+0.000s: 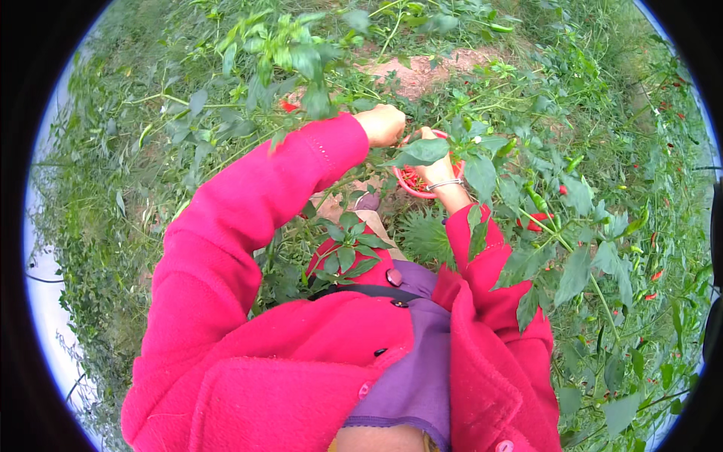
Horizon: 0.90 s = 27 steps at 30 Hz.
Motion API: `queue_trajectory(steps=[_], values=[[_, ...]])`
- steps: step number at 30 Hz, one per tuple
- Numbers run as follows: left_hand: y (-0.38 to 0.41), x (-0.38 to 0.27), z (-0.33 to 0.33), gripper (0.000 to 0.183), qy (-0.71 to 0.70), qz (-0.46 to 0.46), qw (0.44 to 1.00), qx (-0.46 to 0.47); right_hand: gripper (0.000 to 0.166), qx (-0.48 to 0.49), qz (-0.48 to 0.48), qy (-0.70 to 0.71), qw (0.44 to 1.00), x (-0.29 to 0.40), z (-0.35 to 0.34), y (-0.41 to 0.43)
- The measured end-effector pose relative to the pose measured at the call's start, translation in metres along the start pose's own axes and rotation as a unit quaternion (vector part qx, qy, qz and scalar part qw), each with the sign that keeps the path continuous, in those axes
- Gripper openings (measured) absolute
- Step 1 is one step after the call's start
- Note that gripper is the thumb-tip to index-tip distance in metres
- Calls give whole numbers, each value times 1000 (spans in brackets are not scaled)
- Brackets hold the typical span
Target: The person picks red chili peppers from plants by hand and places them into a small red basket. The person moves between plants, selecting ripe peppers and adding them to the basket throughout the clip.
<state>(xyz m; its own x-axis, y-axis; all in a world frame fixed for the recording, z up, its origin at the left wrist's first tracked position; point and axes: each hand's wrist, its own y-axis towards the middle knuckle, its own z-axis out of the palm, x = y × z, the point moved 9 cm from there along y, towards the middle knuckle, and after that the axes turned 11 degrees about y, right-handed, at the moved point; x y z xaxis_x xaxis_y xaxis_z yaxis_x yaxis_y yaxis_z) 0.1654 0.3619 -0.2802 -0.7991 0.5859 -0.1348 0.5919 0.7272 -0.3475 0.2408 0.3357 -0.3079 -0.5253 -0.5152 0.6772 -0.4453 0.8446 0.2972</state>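
My left hand (384, 125) reaches forward among the pepper plants, just left of a red plastic basket (417, 192). Its back faces me and its fingers curl out of sight, so what they hold is hidden. Over the basket is my right hand (439, 168), with a silver bracelet (444, 184) at the wrist. A green leaf (425, 150) covers part of this hand, and its fingertips lie near the far rim. Picked red chili peppers (411, 177) lie inside the basket.
Leafy pepper plants surround me, with a branch (556, 234) close by my right sleeve. A ripe red pepper (534, 222) and green peppers (535, 199) hang on it. Bare soil (426, 72) shows ahead. My shoe (368, 202) is on the ground near the basket.
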Motion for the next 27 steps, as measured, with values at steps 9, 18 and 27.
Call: queue_trajectory(steps=[9,18,27], values=[[-26,-36,-13,22,23,45,998,48,19,7,87,103,991,23,-15,-22],[-47,-66,-32,27,73,68,993,-62,19,55,194,217,955,39,-8,-75],[-94,-217,-71,23,-55,251,966,29,23,-87,435,562,698,46,-97,-224]])
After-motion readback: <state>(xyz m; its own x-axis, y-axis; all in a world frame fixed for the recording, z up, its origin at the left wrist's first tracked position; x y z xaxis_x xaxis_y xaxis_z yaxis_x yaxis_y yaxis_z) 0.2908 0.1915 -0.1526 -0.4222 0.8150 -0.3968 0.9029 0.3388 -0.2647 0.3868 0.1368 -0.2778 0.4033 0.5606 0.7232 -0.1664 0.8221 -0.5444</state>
